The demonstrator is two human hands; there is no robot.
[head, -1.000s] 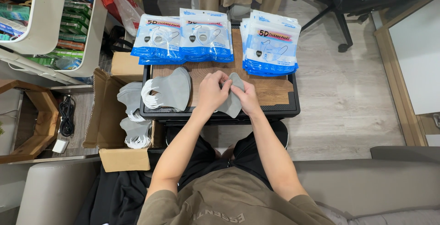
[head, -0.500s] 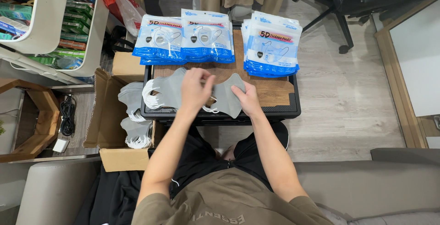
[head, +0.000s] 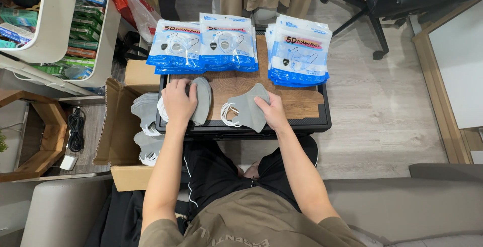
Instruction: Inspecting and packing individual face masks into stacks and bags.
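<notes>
Head view, single entry.

Carrier: small wooden tray table (head: 302, 107) with a black rim, set before the seated person.

Hands: left hand (head: 178, 101) lies palm down near the left edge, fingers curled over a stack of grey masks (head: 202, 98), pressing and gripping it. Right hand (head: 273, 111) rests near the front edge, fingers pinching the right end of a single grey mask (head: 245, 108); this mask lies flat at the middle of the surface, its white ear loops trailing toward the left.

Step in hand, as judged: sorting loose masks, one piece drawn apart from the stack and laid out flat. The next move would call for a firm pinch on the single mask without tangling its loops, while the left hand steadies the stack.

Counts:
- Printed blue-and-white mask packets, three piles along the far edge: left pile (head: 175, 47), middle pile (head: 228, 42), right pile (head: 299, 51). Packets per pile cannot be told.
- Single grey mask: one.
- Stacked grey masks under the left hand: several, number unclear.
- Loose grey masks in the open cardboard box (head: 119, 126) just beside the left edge: at least three clumps (head: 145, 111).
- Hands: two.
</notes>
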